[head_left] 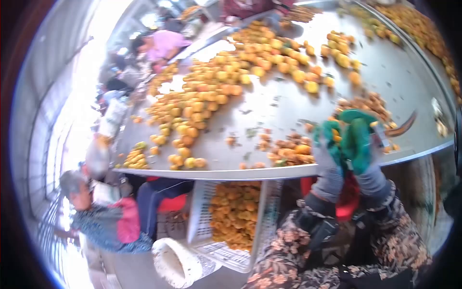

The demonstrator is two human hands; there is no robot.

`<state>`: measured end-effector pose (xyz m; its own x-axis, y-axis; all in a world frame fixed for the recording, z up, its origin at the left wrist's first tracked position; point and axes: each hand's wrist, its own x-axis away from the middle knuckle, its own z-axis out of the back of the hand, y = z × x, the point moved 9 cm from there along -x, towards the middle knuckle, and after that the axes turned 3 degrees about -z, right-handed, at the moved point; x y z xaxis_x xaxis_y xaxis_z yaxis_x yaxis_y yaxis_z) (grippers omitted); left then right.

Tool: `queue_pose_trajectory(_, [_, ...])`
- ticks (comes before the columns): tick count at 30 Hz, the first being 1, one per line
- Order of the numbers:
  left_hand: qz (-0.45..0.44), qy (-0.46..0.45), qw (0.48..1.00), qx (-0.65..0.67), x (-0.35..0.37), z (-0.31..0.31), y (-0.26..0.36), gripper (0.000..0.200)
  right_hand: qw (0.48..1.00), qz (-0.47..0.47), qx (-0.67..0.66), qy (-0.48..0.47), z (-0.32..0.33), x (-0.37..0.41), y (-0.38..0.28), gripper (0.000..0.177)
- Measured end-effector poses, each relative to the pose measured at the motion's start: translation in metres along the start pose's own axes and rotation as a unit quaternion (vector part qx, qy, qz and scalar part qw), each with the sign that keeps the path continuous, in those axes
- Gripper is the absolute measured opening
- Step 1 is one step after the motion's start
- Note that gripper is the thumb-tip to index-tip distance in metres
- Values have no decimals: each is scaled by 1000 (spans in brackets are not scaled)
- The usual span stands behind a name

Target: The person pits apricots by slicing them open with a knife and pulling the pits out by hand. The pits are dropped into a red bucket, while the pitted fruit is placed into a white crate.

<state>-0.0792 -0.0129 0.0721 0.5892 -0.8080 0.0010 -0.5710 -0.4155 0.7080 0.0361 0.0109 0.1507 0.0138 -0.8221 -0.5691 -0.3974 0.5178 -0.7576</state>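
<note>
Left hand [329,139]: green glove over a grey cuff, at the near table edge. Fingers were bent inward and narrow, against the other glove.
Right hand [360,140]: same glove type, touching the left hand at its 3 o'clock. Fingers were curled; too blurred to tell whether they were closed on anything.
Held item: a fleck of orange fruit [337,137] showed between my two gloves. I could not tell which hand gripped it.
Table [288,103]: grey metal top, with loose leaf scraps scattered on it.
Small pile [288,151]: darker orange pieces lay just beside my left hand, at 9 o'clock.
Second pile [366,103]: similar pieces lay near my hands, at 12 o'clock.
Main heap [216,82]: a long band of yellow-orange fruit ran from 10 to 11 o'clock, well apart from my hands.
Crate [202,212]: white slotted crate under the table edge, at 8 o'clock.
Crate contents [236,212]: orange fruit covered the bottom. I judged it partly filled.
Progress (judgement): some fruit was in the crate and two small piles lay by me. Most of the fruit sat unhandled in the heap, so the work looked early to middle.
Others: a seated person [101,216] was at 8 o'clock and a person in pink [163,43] at 11 o'clock, both clear of my hands.
</note>
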Motion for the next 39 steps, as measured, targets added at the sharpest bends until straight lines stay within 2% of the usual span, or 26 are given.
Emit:
queue_pose_trajectory(1, [2,-45,999,-28,-1,-10,3,19,998,-39,-40,37,5,-7,8,33])
queue_pose_trajectory(4, [-131,-132,950,-252,1,-29,19,16,993,-35,-56,102,18,-23,17,29])
queue_pose_trajectory(6, [-81,-62,978,-183,-1,-24,13,15,979,105,109,136,17,-19,-3,30])
queue_pose_trajectory(7, [-64,-37,985,-159,-1,-22,12,17,986,-56,-45,153,29,-22,25,30])
queue_pose_trajectory(9, [83,-22,996,9,-2,-20,-10,19,943,-213,-196,161,28,-17,50,30])
queue_pose_trajectory(12, [163,27,981,99,-2,-19,-27,19,942,-235,-196,141,22,-19,47,30])
queue_pose_trajectory(15, [133,24,982,130,-19,-12,-40,17,924,-240,-227,194,29,-21,56,29])
queue_pose_trajectory(16, [133,23,982,131,-28,-5,-54,17,987,-96,-3,131,35,-34,32,30])
queue_pose_trajectory(18, [84,21,988,126,-38,0,-53,18,972,55,221,57,25,-38,4,31])
queue_pose_trajectory(19, [67,21,990,125,-39,-3,-44,19,993,-60,55,86,40,-38,18,25])
queue_pose_trajectory(21, [-60,8,998,-30,-32,-6,-3,22,973,-171,-112,106,46,-34,26,25])
queue_pose_trajectory(23, [-105,5,992,-71,-29,-10,10,24,967,-238,93,-13,32,-30,24,30])
queue_pose_trajectory(24, [-80,-2,992,-93,-32,-11,9,25,968,-234,94,-15,31,-29,22,30])
queue_pose_trajectory(25, [-57,-10,992,-113,-31,-11,8,25,969,-141,195,-63,22,-32,7,30])
queue_pose_trajectory(27, [-295,-65,901,-313,-18,-21,37,26,909,57,384,-154,-9,-24,-13,31])
queue_pose_trajectory(28, [-298,-109,883,-345,-23,-24,28,24,927,30,345,-146,-6,-18,-3,32])
queue_pose_trajectory(29, [-163,-137,957,-197,-34,-17,1,24,926,40,344,-151,-4,-16,-1,32])
queue_pose_trajectory(30, [-25,-118,992,-38,-39,-10,-24,25,906,1,378,-188,-5,-13,12,38])
queue_pose_trajectory(31, [-35,-118,992,-32,-40,-10,-22,25,883,-37,412,-224,-7,-8,21,45])
queue_pose_trajectory(32, [-58,-108,983,-135,-42,-8,-19,23,883,32,425,-196,-11,-5,6,40])
queue_pose_trajectory(33, [-79,-95,964,-236,-43,-5,-15,20,881,41,425,-203,-14,-1,6,40])
queue_pose_trajectory(35, [-291,-98,821,-481,-24,-28,23,17,849,97,485,-186,-17,5,9,36])
queue_pose_trajectory(36, [-168,-55,923,-341,-31,-15,17,16,806,148,546,-174,-20,12,9,34])
queue_pose_trajectory(37, [-36,-12,982,-184,-35,-1,0,16,805,154,545,-178,-21,12,15,34])
queue_pose_trajectory(38, [-195,-33,917,-345,-36,-4,12,17,847,92,494,-174,-12,7,28,34])
queue_pose_trajectory(39, [-197,-30,918,-342,-37,-4,13,17,881,28,441,-169,-5,4,41,34])
